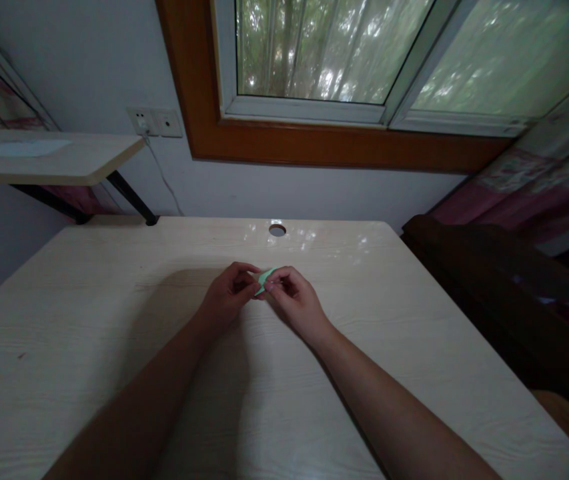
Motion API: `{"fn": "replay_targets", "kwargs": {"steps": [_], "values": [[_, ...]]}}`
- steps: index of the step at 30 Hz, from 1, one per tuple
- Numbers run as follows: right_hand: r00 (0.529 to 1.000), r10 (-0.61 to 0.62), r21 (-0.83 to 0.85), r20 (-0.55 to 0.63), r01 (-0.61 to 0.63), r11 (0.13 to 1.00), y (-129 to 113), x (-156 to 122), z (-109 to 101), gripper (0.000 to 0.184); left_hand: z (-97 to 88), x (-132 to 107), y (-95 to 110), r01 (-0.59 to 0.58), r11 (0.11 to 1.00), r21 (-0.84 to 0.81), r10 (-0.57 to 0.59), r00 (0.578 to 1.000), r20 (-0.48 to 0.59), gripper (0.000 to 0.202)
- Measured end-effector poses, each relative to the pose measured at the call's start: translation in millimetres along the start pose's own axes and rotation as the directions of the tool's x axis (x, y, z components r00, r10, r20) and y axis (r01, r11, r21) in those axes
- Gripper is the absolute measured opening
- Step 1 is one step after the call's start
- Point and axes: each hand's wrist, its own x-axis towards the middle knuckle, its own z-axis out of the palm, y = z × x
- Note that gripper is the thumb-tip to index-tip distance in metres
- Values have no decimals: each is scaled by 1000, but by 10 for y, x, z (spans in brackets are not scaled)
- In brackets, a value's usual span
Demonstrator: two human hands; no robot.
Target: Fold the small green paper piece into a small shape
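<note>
A small piece of light green folded paper (264,279) is held between my two hands, above the far middle part of the pale wooden desk (394,347). My left hand (229,293) pinches its left side between thumb and fingers. On the other side, my right hand (297,297) grips the right part, its thumb against the paper's near face. The fingertips of both hands almost meet and cover much of the paper, so its full shape is hidden.
A round cable hole (277,230) lies near the desk's back edge. At the back left a raised shelf (114,160) stands on black legs, with a white sheet (19,148) on it. A cable (161,170) hangs from the wall socket (154,123). Dark furniture (484,287) borders the right edge.
</note>
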Motion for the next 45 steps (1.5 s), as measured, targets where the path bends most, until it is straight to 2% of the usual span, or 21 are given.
{"fn": "replay_targets", "kwargs": {"steps": [7, 23, 29, 36, 45], "values": [[1000, 23, 42, -8, -23, 999, 17, -7, 7, 13, 3, -4, 9, 1, 999, 37, -2, 1000, 12, 30], [998, 21, -56, -59, -24, 998, -81, -8, 33, 12, -42, -4, -51, -14, 991, 129, 9, 999, 43, 34], [998, 11, -44, -65, -14, 999, -56, -6, 30, 11, -43, 0, -66, -14, 988, 152, 9, 1000, 29, 35], [997, 31, -34, -74, -33, 999, 1, -11, 11, 12, -29, -4, -48, 6, 996, 92, -9, 999, 33, 33], [999, -45, -184, 0, 44, 982, -3, -26, -33, 11, -36, -5, -41, -39, 988, 150, 31, 998, 57, 38]]}}
